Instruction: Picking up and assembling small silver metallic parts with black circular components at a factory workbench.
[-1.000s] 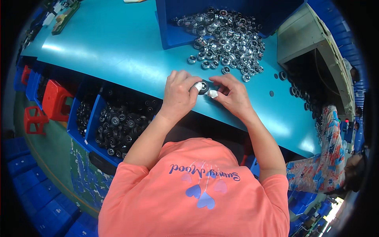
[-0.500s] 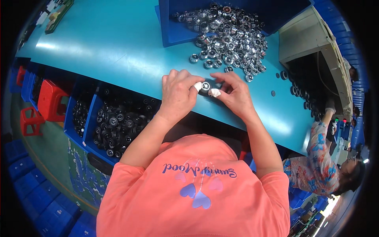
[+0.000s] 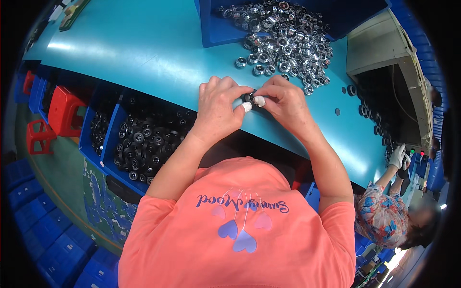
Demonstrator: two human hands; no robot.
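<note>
Just above the near edge of the table, a small black toy wheel [image 3: 248, 98] is between my two hands. My left hand [image 3: 216, 108] pinches it from the left, thumb and index finger closed on its side. From the other side my right hand [image 3: 287, 103] grips it, its thumb pressed against the face. White wrapping covers both thumb tips. Fingers hide much of the wheel. Beyond my hands lies a heap of shiny chrome-coloured wheel hubs [image 3: 283, 48], spilling from a tipped blue bin [image 3: 207, 29] onto the turquoise table [image 3: 144, 62].
Below the table edge at left, a blue bin [image 3: 109, 132] holds many black wheels [image 3: 141, 144]. Red stools [image 3: 65, 113] stand farther left. A beige machine [image 3: 379, 45] with a dark opening stands at right, black wheels [image 3: 367, 111] beside it. A co-worker's gloved hand [image 3: 397, 156] is near there.
The wheel has been tilted, so its white-marked face no longer shows fully. My right thumb has come closer to the left one. At right, the co-worker's hands have drawn back from the machine.
</note>
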